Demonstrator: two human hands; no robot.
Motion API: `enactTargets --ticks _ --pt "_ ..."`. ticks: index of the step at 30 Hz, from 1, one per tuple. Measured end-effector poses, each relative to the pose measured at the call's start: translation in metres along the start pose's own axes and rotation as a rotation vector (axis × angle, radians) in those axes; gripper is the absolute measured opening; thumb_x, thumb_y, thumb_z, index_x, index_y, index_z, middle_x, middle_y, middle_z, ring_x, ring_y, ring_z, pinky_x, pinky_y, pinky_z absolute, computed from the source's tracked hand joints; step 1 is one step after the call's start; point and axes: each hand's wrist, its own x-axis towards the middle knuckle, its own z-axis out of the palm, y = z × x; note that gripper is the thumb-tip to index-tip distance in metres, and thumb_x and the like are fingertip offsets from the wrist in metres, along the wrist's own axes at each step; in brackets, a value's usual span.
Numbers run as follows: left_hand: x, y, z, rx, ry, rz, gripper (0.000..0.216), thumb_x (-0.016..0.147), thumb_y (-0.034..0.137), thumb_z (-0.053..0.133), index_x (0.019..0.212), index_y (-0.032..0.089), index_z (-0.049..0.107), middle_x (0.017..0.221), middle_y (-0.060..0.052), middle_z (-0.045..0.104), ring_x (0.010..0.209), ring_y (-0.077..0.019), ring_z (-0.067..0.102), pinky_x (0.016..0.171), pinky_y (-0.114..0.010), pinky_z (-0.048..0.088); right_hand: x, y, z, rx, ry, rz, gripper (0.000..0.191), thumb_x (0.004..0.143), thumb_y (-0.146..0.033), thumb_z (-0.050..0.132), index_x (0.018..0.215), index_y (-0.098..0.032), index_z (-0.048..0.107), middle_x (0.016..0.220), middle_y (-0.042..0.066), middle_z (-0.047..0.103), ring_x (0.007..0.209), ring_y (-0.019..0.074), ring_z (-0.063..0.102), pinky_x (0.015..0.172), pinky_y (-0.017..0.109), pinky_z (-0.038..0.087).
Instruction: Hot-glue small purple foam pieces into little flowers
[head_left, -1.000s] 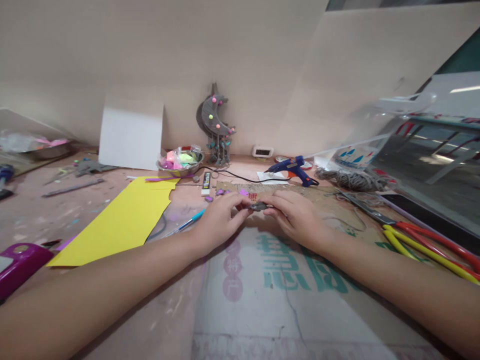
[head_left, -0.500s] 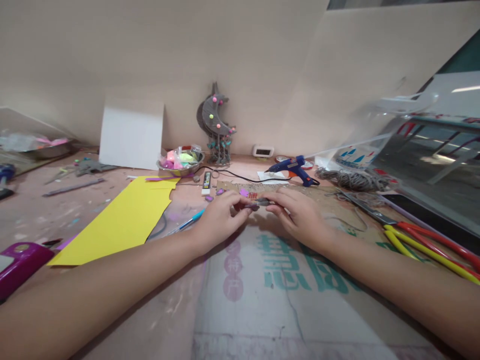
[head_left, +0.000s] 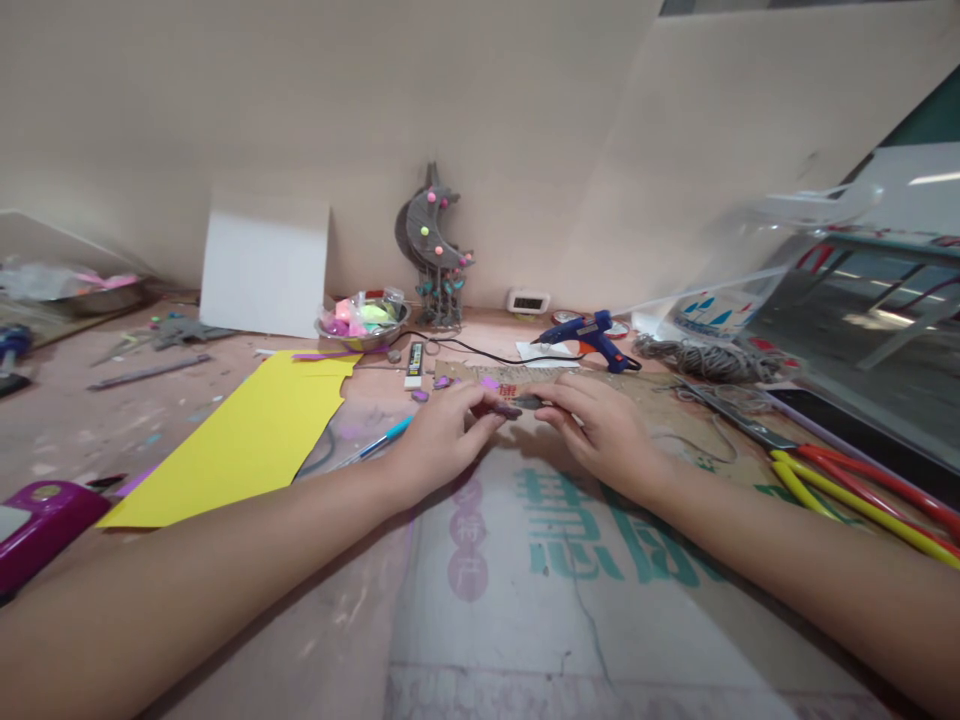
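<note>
Between the thumb and fingers of my left hand (head_left: 450, 428) is a small dark purple piece (head_left: 509, 411), too small to make out fully. My right hand (head_left: 604, 425) pinches a small grey piece (head_left: 529, 402) whose kind I cannot tell. The two pieces are held close together above a printed cardboard sheet (head_left: 517, 630). Just beyond my left hand lie several small purple scraps (head_left: 420, 396). A blue pen (head_left: 375, 443) rests left of that hand.
Yellow paper (head_left: 240, 440) and a magenta tool (head_left: 45, 525) lie left. Behind are a bowl of coloured clay (head_left: 365, 340), a grey moon ornament (head_left: 435, 235) and a blue glue gun (head_left: 589, 335). Scissors (head_left: 817, 460), grey yarn (head_left: 697, 357) and a phone (head_left: 862, 440) are at right.
Both hands stay in nearly the same place, still pinching. The purple and grey pieces have shifted slightly between the fingertips, and the view has moved a little.
</note>
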Motion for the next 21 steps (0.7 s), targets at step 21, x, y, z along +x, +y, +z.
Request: enactTargets --ticks 21 --pt "0.001 -0.012 0.002 -0.048 0.003 0.055 0.016 0.089 0.019 0.043 0.093 0.018 0.058 0.093 -0.004 0.061 0.092 -0.0177 0.056 0.083 -0.031 0.042 -0.001 0.002 0.002 0.037 -0.038 -0.051 0.03 0.092 -0.032 0.042 0.107 -0.016 0.062 0.089 0.01 0.065 0.082 0.0205 0.059 0.071 0.032 0.045"
